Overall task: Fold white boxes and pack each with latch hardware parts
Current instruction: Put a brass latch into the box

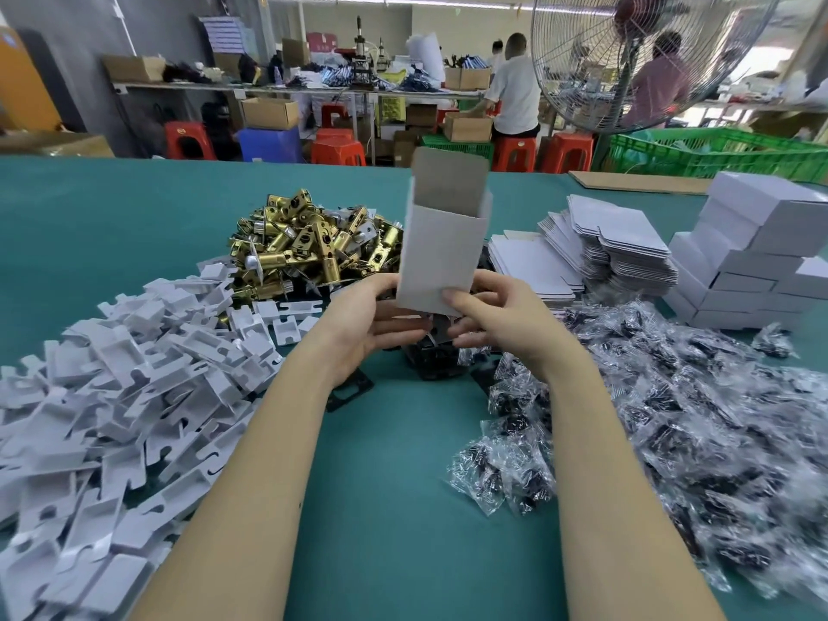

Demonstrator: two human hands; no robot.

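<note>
Above the green counter [134, 208], both hands, left [358, 324] and right [497, 320], pinch the bottom of an upright, open-topped white box [441, 248], likely light, thin card that creases easily, best held by its edges, with brass latches [309, 244], white inserts [134, 360], bagged parts [672, 396] and flat blanks [582, 253] crowding around.

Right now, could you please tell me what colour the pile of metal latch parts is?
Shiny gold, brass-like; the pile of metal latch parts shows best in the head view.

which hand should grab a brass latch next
Left, probably. The latch pile lies just beyond the left hand; the right hand, thumb on the box, is farther off.
</note>
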